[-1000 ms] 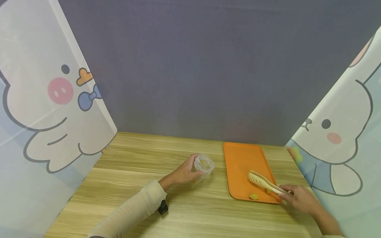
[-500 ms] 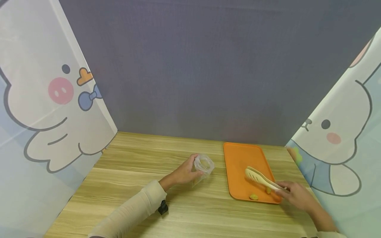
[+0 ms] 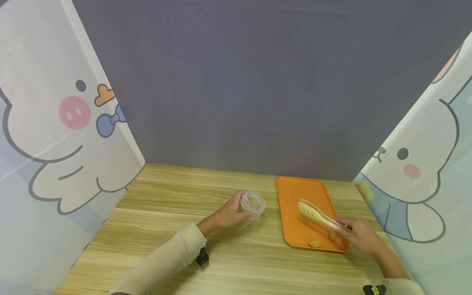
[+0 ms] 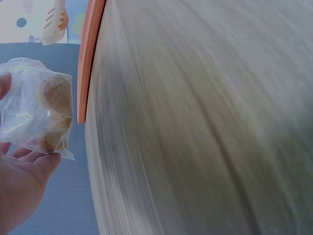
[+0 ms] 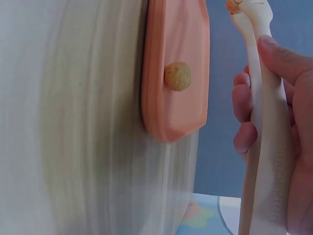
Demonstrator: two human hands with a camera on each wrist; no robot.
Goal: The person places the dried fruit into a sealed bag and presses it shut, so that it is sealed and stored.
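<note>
My left hand (image 3: 230, 213) grips a clear plastic bag (image 4: 22, 107), its round mouth open and facing up. Several bumpy tan lumps (image 4: 56, 93) show through the bag's side; they look like walnuts, though I cannot be sure. Over the orange tray (image 3: 302, 192), my right hand (image 3: 363, 237) holds cream-coloured tongs (image 3: 321, 217) by their arms. A tan lump (image 5: 233, 6) is pinched between the tongs' tips, partly cut off in the right wrist view. Lying near the tray's front end are two similar lumps, one at the front (image 3: 314, 243) and another farther right (image 3: 332, 236).
A wood-grain table (image 3: 166, 200) lies beneath everything. Behind it stands a dark grey wall (image 3: 236, 90). Cartoon-printed panels close off the left (image 3: 44, 123) and right (image 3: 424, 172) sides. The tray's raised rim faces the bag with a narrow strip of table between.
My right hand and the tongs have risen and moved left and away over the tray, baring the lump on the right. My left hand and the bag have stayed still.
</note>
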